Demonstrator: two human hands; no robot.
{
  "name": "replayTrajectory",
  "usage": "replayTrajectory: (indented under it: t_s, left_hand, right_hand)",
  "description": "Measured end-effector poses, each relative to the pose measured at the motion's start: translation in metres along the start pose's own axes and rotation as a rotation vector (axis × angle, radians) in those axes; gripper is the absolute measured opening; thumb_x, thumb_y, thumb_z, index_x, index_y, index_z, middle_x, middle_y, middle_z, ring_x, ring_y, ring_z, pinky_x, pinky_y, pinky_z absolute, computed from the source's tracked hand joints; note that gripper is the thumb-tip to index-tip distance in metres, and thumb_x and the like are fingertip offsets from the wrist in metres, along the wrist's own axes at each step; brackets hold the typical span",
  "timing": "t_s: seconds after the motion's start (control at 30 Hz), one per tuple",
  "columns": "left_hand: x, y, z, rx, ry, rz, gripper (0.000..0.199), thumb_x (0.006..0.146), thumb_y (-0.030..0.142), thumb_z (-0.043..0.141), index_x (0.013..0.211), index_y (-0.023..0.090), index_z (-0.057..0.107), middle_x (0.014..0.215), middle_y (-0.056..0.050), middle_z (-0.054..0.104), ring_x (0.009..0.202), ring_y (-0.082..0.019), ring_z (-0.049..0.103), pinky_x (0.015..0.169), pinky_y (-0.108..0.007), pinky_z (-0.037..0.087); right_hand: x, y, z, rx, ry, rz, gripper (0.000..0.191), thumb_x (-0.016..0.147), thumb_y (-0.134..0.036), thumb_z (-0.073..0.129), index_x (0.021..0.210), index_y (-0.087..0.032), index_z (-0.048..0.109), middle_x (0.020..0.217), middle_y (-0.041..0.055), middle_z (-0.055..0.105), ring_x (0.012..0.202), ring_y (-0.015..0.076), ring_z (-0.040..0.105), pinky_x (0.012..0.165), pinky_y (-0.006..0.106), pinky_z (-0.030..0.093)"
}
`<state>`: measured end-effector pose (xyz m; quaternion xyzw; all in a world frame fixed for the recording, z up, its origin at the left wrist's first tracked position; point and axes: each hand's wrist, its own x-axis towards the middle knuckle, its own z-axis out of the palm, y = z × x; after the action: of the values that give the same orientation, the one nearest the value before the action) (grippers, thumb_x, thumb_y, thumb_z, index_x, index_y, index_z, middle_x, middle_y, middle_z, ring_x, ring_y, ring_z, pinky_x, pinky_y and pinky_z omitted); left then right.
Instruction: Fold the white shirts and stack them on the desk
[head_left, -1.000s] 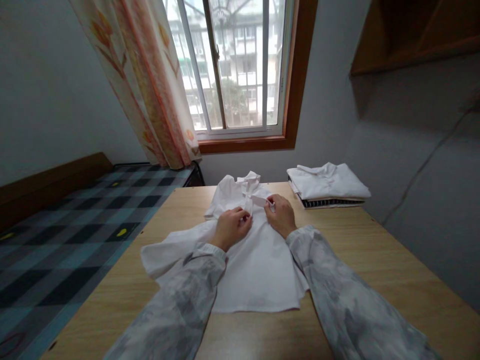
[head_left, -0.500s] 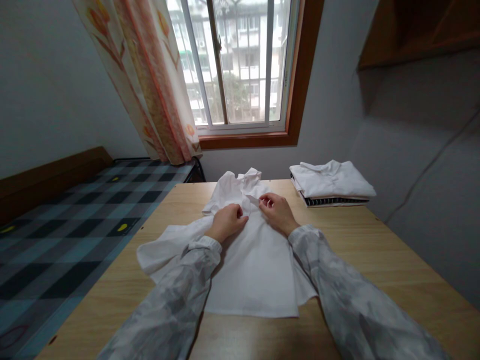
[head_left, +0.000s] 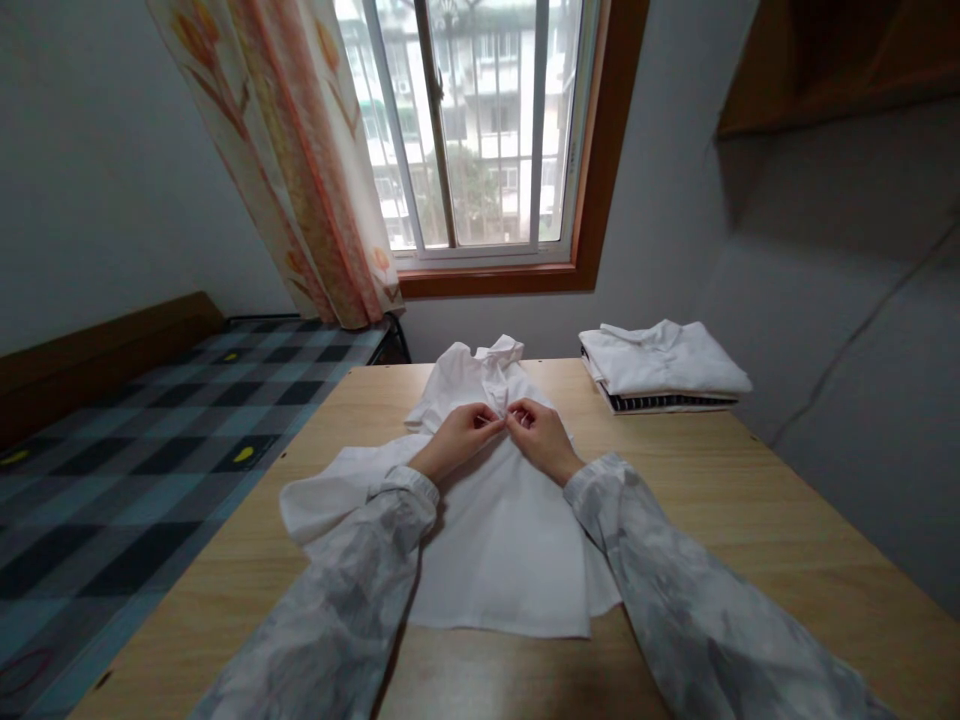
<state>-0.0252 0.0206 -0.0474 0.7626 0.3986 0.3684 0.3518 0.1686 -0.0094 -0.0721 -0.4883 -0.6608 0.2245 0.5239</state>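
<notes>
White collared fabric shirt [head_left: 502, 560] spread unfolded beneath the grip, on pale wooden table [head_left: 720, 530]. Front pinched in left hand [head_left: 459, 440] and right hand [head_left: 546, 438], fingertips meeting; fastening progress cannot be told. Folded white-topped garment stack [head_left: 664, 365] set beyond, rightward.

A wrinkled white collared shirt [head_left: 502, 550] lies lengthwise on the table [head_left: 750, 500], collar at the table's far edge, hem toward its near edge, some cloth spread toward its left edge.

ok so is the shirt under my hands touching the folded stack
Apart: the head view shows a strip of bare table between the right edge of the shirt and the folded stack.
</notes>
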Motion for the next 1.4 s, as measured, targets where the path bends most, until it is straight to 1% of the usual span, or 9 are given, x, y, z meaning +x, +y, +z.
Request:
replayTrajectory:
  t_s: [0.17,0.4,0.53,0.67,0.77,0.97,1.1,1.2,1.4]
  left_hand:
    - [0.000,-0.005,0.003,-0.230,0.015,-0.096,0.043,0.076,0.056,0.091,0.083,0.015,0.079,0.084,-0.007,0.079,0.078,-0.019,0.067,0.075,-0.031,0.051]
    - [-0.002,-0.004,-0.006,-0.450,0.015,-0.281,0.043,0.063,0.042,0.100,0.091,0.017,0.080,0.093,-0.007,0.081,0.085,-0.019,0.071,0.082,-0.031,0.054]
    - [0.000,-0.007,-0.003,-0.398,0.008,-0.278,0.041,0.062,0.039,0.098,0.091,0.016,0.078,0.091,-0.006,0.080,0.084,-0.019,0.071,0.082,-0.031,0.054]
    - [0.002,-0.006,0.001,-0.156,-0.001,-0.171,0.030,0.076,0.045,0.084,0.080,0.016,0.075,0.081,-0.004,0.075,0.077,-0.019,0.065,0.075,-0.030,0.051]
    - [0.003,-0.001,0.003,-0.026,-0.082,-0.144,0.037,0.084,0.052,0.074,0.072,0.018,0.074,0.072,-0.003,0.072,0.073,-0.019,0.062,0.068,-0.029,0.049]
    - [0.001,0.000,0.002,-0.103,-0.125,-0.179,0.051,0.082,0.066,0.077,0.076,0.015,0.076,0.070,-0.003,0.070,0.069,-0.017,0.058,0.064,-0.028,0.045]
    - [0.002,-0.003,0.001,-0.106,-0.147,-0.193,0.052,0.077,0.065,0.081,0.077,0.014,0.075,0.069,-0.002,0.067,0.067,-0.016,0.055,0.065,-0.028,0.042]
    - [0.002,-0.003,0.001,-0.043,-0.068,-0.159,0.043,0.082,0.057,0.076,0.071,0.017,0.066,0.068,0.000,0.062,0.066,-0.015,0.053,0.064,-0.028,0.040]
    - [-0.011,0.004,0.007,0.309,0.239,0.013,0.010,0.087,0.022,0.063,0.083,0.023,0.054,0.071,0.003,0.058,0.067,-0.016,0.052,0.066,-0.029,0.036]
  right_hand:
    - [-0.001,-0.002,0.000,-0.020,-0.018,0.009,0.017,0.091,-0.034,0.067,0.093,-0.021,0.078,0.076,0.0005,0.073,0.068,0.0171,0.064,0.065,0.028,0.046]
    - [0.000,-0.001,-0.001,-0.057,-0.013,-0.014,0.014,0.091,-0.032,0.069,0.090,-0.021,0.078,0.078,0.0012,0.076,0.070,0.0169,0.066,0.068,0.027,0.047]
    - [0.000,-0.001,-0.002,-0.066,-0.025,-0.018,0.013,0.091,-0.031,0.070,0.089,-0.022,0.079,0.077,0.0010,0.076,0.070,0.0173,0.067,0.069,0.028,0.047]
    - [0.000,-0.002,-0.002,-0.036,-0.015,-0.009,0.013,0.091,-0.031,0.069,0.090,-0.022,0.079,0.077,0.0011,0.077,0.072,0.0182,0.068,0.069,0.028,0.048]
    - [0.000,-0.001,-0.002,-0.031,-0.017,-0.011,0.013,0.091,-0.032,0.069,0.089,-0.022,0.078,0.078,0.0011,0.077,0.073,0.0184,0.068,0.070,0.028,0.049]
    - [0.001,0.003,-0.001,-0.028,-0.017,-0.017,0.012,0.090,-0.030,0.068,0.088,-0.022,0.078,0.080,0.0020,0.078,0.074,0.0190,0.070,0.074,0.030,0.051]
    - [0.001,0.004,0.000,0.011,-0.021,-0.010,0.013,0.090,-0.031,0.068,0.089,-0.022,0.077,0.083,0.0025,0.079,0.078,0.0195,0.071,0.077,0.030,0.052]
    - [0.001,0.002,0.001,0.045,-0.005,0.000,0.013,0.091,-0.033,0.067,0.089,-0.022,0.074,0.083,0.0022,0.078,0.078,0.0193,0.071,0.075,0.030,0.053]
    - [0.002,0.000,0.002,0.068,0.013,0.010,0.013,0.091,-0.035,0.066,0.086,-0.023,0.069,0.082,0.0016,0.076,0.078,0.0191,0.069,0.075,0.029,0.052]
